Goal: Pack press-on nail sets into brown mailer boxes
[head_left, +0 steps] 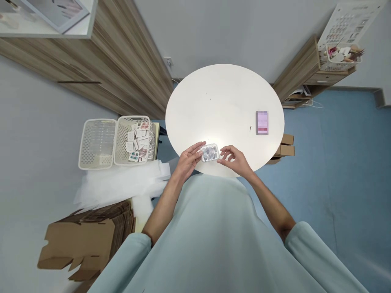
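Observation:
A small clear plastic case (210,153) with dark and pale items inside sits at the near edge of the round white table (224,101). My left hand (188,159) grips the case's left end with fingers curled around it. My right hand (233,158) pinches the case's right end with fingertips. Both forearms reach out from pale blue sleeves.
A blurred pink rectangular object (262,122) lies on the table's right side. Left of the table stand two white mesh baskets (97,142), one holding several small packets (139,140). White foam wrap (122,185) and flat cardboard boxes (88,240) lie below them. Small cardboard boxes (286,145) sit by the table's right.

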Motion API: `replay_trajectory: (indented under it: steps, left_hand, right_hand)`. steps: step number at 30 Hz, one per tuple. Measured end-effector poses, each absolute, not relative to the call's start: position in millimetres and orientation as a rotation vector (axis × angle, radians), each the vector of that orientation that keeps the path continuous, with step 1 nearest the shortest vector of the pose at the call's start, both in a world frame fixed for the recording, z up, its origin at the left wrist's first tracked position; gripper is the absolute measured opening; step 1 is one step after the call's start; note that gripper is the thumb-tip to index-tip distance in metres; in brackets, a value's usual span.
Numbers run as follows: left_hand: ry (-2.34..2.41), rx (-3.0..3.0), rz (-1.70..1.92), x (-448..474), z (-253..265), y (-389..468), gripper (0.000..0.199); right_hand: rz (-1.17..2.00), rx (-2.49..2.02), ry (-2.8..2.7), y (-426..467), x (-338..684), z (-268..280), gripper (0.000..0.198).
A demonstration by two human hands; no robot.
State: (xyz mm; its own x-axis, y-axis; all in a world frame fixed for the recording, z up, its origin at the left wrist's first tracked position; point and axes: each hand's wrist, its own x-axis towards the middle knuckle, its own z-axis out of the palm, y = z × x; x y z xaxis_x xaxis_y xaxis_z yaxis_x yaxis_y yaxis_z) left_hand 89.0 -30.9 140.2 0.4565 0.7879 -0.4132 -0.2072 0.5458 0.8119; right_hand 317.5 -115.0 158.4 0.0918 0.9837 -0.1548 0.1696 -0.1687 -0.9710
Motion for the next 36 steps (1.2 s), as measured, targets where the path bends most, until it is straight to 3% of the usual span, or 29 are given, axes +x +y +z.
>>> replay_trajectory:
  steps: [7,16,29,36]
  left_hand:
    - [0.898,0.882,0.669,90,146,-32,0.059]
    - [1.185,1.110,0.469,79,144,-48,0.071]
    - [1.260,1.072,0.526,69,128,-52,0.060]
    - [1.473,1.191,0.500,53,76,-43,0.048]
  right_hand:
    - [1.612,-1.462,-0.921,-120,312,152,0.047]
    - [1.585,-1.482,-0.761,-121,308,137,0.046]
    - [1.592,-1.544,-0.886,-119,297,125,0.049]
    - [1.716,-1.665,-1.069,-84,273,74,0.027]
